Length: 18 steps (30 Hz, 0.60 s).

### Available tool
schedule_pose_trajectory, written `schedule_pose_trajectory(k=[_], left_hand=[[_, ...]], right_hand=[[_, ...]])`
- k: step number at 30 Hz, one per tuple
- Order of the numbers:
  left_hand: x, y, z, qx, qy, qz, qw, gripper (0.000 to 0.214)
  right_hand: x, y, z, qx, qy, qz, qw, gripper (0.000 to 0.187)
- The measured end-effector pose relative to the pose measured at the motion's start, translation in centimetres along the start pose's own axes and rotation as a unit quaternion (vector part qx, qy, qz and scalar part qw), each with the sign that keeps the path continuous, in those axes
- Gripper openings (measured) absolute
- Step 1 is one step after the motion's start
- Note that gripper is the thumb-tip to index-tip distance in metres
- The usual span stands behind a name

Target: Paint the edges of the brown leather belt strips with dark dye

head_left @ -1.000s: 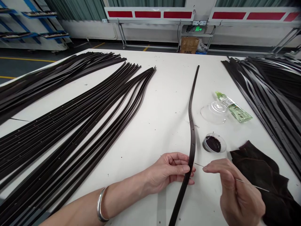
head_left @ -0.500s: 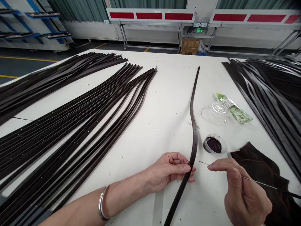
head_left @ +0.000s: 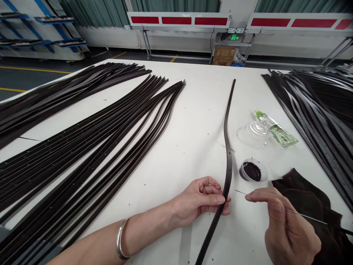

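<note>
A long dark leather strap [head_left: 227,147] with punched holes runs from the table's far side to the near edge. My left hand [head_left: 201,200] pinches this strap on its edge near the front of the white table [head_left: 193,121]. My right hand [head_left: 286,228] is closed on a thin metal needle tool [head_left: 300,215], its tip pointing left and a short gap from the strap. A small cup of dark dye [head_left: 252,171] stands just right of the strap.
Many dark straps [head_left: 91,143] fan across the left half of the table, and another pile [head_left: 317,106] lies on the right. A clear plastic lid [head_left: 253,133], a green bottle [head_left: 277,129] lying flat and a dark cloth [head_left: 309,202] sit near the right hand.
The needle tip has drawn back to the right, away from the strap. My left hand keeps its pinch on the strap, which has shifted slightly.
</note>
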State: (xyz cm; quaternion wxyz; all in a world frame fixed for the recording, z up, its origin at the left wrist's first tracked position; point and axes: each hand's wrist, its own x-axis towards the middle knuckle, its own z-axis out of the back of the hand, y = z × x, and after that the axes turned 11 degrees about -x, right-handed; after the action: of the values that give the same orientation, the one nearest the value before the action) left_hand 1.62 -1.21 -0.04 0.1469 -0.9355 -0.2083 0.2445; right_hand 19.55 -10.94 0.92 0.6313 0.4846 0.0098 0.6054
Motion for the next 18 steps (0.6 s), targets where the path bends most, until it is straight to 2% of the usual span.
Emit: schedule_pose_trajectory(k=[5, 8, 12, 14, 18], left_hand=[[0.05, 0.03, -0.08, -0.010, -0.012, 0.001, 1.000, 0.035], [-0.01, 0.02, -0.11, -0.021, -0.017, 0.009, 1.000, 0.038], [-0.39, -0.19, -0.26, -0.007, 0.000, 0.031, 1.000, 0.039], [-0.62, -0.36, -0.34, 0.002, 0.021, 0.045, 0.999, 0.038], [-0.90, -0.60, -0.34, 0.007, 0.049, 0.058, 0.997, 0.036]], right_hand=[[0.07, 0.32, -0.03, -0.009, -0.003, -0.009, 1.000, 0.026], [0.03, 0.66, -0.32, -0.025, -0.042, -0.035, 0.998, 0.027], [-0.05, 0.65, -0.39, 0.015, -0.087, -0.072, 0.993, 0.024], [-0.08, 0.51, -0.12, -0.002, -0.067, -0.070, 0.995, 0.021], [-0.24, 0.50, 0.32, -0.041, -0.006, -0.003, 0.999, 0.019]])
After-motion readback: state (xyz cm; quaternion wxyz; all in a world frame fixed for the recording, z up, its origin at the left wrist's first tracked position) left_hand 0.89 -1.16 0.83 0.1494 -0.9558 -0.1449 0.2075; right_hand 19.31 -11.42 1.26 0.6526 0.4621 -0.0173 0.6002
